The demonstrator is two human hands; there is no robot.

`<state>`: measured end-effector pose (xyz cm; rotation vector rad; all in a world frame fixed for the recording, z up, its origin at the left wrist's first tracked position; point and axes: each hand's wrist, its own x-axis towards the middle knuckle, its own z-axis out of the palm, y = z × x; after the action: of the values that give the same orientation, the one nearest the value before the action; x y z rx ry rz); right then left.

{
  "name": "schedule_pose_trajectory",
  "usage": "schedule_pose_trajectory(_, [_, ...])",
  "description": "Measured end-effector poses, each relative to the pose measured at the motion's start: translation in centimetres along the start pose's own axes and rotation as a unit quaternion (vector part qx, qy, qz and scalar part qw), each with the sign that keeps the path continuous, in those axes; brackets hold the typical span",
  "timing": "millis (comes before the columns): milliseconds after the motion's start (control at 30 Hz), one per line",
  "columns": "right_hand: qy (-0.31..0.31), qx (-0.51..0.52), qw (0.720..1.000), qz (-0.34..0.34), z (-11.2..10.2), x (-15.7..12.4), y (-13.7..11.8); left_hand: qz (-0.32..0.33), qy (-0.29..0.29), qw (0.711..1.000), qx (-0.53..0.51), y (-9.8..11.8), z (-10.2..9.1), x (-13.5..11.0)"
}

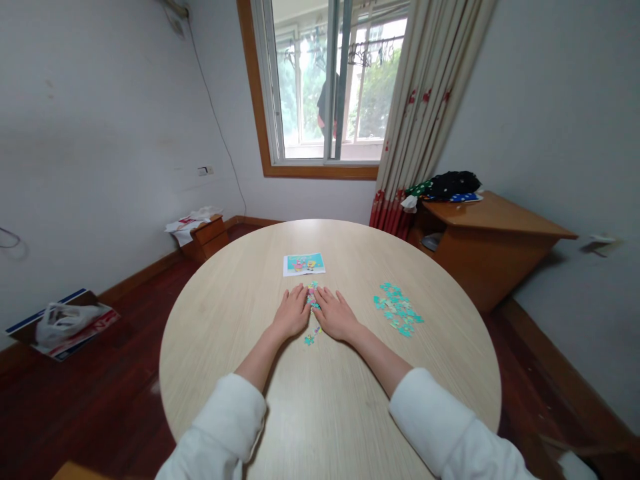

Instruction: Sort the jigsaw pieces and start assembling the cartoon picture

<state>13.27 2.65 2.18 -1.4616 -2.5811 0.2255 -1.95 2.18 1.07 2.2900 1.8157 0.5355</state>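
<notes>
My left hand [293,312] lies palm down on the round table, fingers stretched forward. Across from it, my right hand [335,313] rests the same way, angled inward. Between them is a small cluster of colourful jigsaw pieces [313,293], touched by the fingertips and partly covered by them. Closer to me, a turquoise jigsaw piece [309,340] lies by the wrists with another small piece beside it. Beyond the fingers is a picture card [305,264] with pink and yellow cartoon figures on turquoise. To the right, several turquoise jigsaw pieces [397,308] are spread in a loose patch.
The pale round table [220,333] fills the middle. A wooden desk [495,217] with dark cloth stands at the right, a small cabinet [207,235] at the left. A plastic bag [65,323] sits on a flat box on the floor. Behind the window [305,87] a person is partly visible.
</notes>
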Motion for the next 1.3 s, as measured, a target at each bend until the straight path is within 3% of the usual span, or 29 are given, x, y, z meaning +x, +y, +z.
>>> schedule_pose_trajectory(133, [0.006, 0.001, 0.999, 0.047, -0.2, 0.4, 0.7, 0.002, 0.073, 0.994, -0.078, -1.3, -0.5, -0.6])
schedule_pose_trajectory(200, [0.022, 0.005, 0.998, 0.054, -0.3, 0.4, 1.0, 0.023, 0.08, 0.993, -0.082, -1.3, -0.9, -1.1])
schedule_pose_trajectory(400, [0.095, 0.027, 0.995, 0.001, -0.3, 0.0, 1.4, 0.062, -0.027, 0.997, -0.025, -0.1, -1.2, -1.9])
schedule_pose_trajectory(500, [0.118, 0.059, 0.991, -0.009, -0.2, 0.2, 1.8, 0.053, -0.045, 0.998, -0.011, -0.1, -1.0, -1.9])
schedule_pose_trajectory(800, [0.16, 0.074, 0.984, -0.018, -0.3, 0.5, 2.2, 0.05, 0.038, 0.994, -0.091, -1.0, -0.7, -1.6])
schedule_pose_trajectory(967, [0.206, 0.021, 0.978, 0.03, -0.9, 1.0, 3.4, 0.028, 0.086, 0.989, -0.119, -1.4, -0.9, -1.2])
schedule_pose_trajectory(1100, [0.196, -0.015, 0.978, 0.074, -1.0, 1.4, 5.0, 0.001, 0.118, 0.986, -0.114, -2.3, -1.1, -0.7])
schedule_pose_trajectory(1300, [0.132, -0.04, 0.986, 0.098, -0.8, 1.3, 5.4, -0.02, 0.129, 0.984, -0.12, -3.1, -1.6, -0.4])
